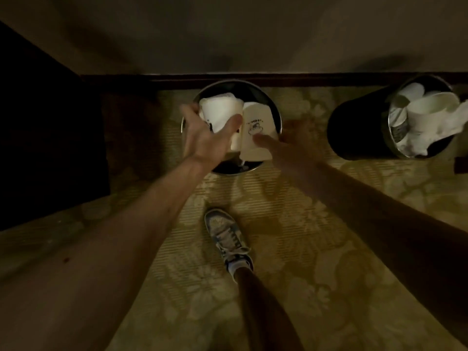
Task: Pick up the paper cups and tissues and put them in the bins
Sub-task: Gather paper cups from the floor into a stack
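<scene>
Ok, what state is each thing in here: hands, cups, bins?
left hand: grips the left cup above the middle bin
left cup: held, not yet dropped
right hand: blurred, thumb on the printed cup, grip unclear
printed cup: tilted, above the middle bin
middle bin: upright, open-topped
right bin: stuffed with cups and tissues

Floor: carpet (304, 249), yellowish with a pale floral pattern, bounded by a dark skirting board (316, 78) at the wall. Standing on it:
- first bin (263, 93), round, metal-rimmed, close to the skirting board
- second bin (354, 127), black-sided, well apart to the right
- one worn sneaker (228, 236), on a foot, near the first bin
- dark furniture (50, 148), at the left
</scene>
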A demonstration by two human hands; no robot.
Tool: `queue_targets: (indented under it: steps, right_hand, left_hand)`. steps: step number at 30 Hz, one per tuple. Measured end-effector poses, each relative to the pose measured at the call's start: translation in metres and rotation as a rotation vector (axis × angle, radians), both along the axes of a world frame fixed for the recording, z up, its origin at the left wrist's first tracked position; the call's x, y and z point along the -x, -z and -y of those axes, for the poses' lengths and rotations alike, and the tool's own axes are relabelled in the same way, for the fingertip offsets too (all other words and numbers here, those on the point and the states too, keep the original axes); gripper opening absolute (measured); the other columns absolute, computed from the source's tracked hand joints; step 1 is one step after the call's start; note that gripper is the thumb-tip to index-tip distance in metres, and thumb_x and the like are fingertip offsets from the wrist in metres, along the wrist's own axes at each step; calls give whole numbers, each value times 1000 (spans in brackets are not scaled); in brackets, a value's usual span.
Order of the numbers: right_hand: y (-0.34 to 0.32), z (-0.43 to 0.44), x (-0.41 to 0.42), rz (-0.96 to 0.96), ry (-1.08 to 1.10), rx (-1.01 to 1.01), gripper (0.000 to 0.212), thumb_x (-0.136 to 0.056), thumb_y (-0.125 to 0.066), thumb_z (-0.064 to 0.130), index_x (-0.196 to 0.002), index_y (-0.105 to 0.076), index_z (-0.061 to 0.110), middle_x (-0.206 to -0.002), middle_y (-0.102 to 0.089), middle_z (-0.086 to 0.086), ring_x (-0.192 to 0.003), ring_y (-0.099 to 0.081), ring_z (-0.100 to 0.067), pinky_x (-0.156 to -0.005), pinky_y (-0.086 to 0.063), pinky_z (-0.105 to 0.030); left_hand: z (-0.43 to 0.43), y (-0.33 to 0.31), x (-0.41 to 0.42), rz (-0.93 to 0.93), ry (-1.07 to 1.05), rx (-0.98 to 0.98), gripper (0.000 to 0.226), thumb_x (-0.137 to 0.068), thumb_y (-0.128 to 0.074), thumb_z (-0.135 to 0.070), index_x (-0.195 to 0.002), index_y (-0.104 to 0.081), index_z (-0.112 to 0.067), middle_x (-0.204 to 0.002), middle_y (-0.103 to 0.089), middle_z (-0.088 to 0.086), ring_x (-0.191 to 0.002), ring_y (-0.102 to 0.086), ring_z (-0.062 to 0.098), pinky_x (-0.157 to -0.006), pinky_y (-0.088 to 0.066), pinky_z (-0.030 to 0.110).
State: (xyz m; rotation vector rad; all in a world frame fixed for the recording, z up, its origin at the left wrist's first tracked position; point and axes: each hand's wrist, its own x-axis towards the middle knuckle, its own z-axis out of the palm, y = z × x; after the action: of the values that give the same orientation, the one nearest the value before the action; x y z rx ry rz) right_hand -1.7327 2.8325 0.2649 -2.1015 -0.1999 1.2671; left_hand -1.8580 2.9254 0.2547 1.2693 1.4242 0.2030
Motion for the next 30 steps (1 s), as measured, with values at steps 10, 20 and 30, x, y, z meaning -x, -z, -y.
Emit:
queue_targets:
  steps: [10, 20, 30]
  right_hand:
    - [76, -4, -11, 421, -236, 131, 54, -88, -70, 29, -126, -39, 7, -126, -57, -9, -109, -59, -24, -66, -44, -18]
    - [37, 15, 12, 617, -602, 203, 27, -89, -62, 24, -111, -64, 9, -125, -55, -14, -117, -49, -29, -90, -42, -34]
    - [-105, 86, 153, 256, -514, -252, 22, -84, -69, 27, -74, -50, 30, -60, -54, 10, -56, -53, -5, -58, -45, -30]
  left_hand:
    - [-11, 78, -29, -223, 427, -83, 79, -94, -53, -54, -155, -7, -32, -146, -41, 11, -136, -36, 32, -115, -25, 45]
    - [-12, 33, 1, -30, 475, 2, 63, -104, -31, -49, -157, 0, -34, -164, -17, -2, -148, -23, 19, -117, -26, 43]
    - [15, -151, 131, -361, 863, -542, 32, -97, -44, -44, -80, -61, -24, -76, -60, -1, -72, -59, 16, -61, -43, 31]
